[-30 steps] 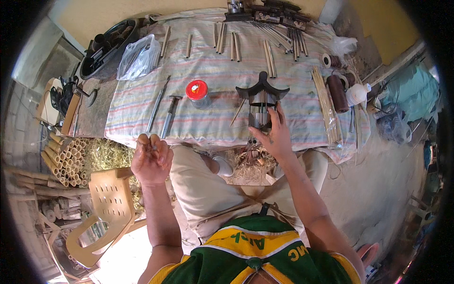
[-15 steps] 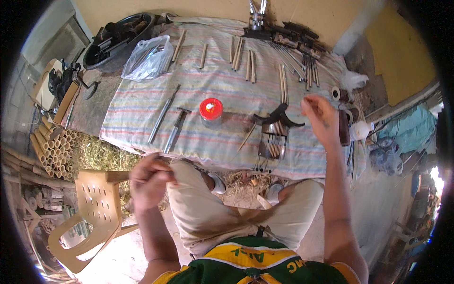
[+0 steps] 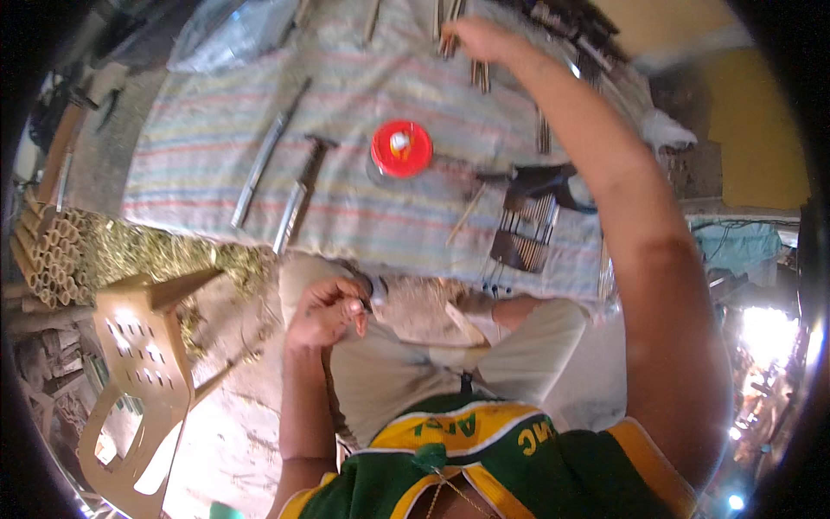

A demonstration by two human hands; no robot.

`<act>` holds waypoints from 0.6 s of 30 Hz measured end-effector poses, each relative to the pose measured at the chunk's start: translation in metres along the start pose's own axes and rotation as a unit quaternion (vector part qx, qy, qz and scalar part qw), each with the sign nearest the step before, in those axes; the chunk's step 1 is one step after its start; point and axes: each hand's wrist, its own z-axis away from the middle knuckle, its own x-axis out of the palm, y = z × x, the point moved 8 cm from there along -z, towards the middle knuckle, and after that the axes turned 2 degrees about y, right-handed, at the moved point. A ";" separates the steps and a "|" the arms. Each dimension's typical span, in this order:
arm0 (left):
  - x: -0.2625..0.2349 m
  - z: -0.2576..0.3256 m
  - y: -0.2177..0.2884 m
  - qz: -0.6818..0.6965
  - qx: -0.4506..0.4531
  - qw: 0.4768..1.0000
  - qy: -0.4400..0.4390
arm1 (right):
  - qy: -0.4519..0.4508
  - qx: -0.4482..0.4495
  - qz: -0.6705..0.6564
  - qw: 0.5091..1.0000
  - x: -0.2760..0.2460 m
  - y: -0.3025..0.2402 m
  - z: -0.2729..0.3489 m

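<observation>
Right hand (image 3: 486,40): the fingers bend down over slender tan rods (image 3: 448,48) at the far side of the cloth-covered tabletop (image 3: 346,91); blur prevents telling whether they are clamped on one or only touching. Left hand (image 3: 327,317), above the lap: thumb and fingers drawn together on a small dark piece (image 3: 364,305), its kind unclear. The rods appear light, stiff and smooth, probably prone to rolling; a mid-length pinch should suit, without hard squeezing in case the walls are thin. Just nearer the person lies another rod group (image 3: 481,78). Farther out are a red-lidded jar (image 3: 402,149), a hammer (image 3: 303,186), a long metal tool (image 3: 270,156) and a pagoda-shaped rod assembly (image 3: 525,232), its many thin parts presumably fragile.
</observation>
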 end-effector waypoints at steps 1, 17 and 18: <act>0.002 -0.002 0.001 0.004 -0.001 1.000 -0.022 | -0.020 0.027 -0.016 0.999 0.010 0.006 -0.003; 0.003 -0.004 -0.002 -0.029 -0.046 0.999 -0.006 | 0.428 0.000 -0.304 0.851 -0.190 -0.011 0.153; 0.003 -0.002 -0.001 -0.036 -0.042 0.998 0.001 | 0.486 -0.013 -0.280 0.828 -0.213 -0.013 0.190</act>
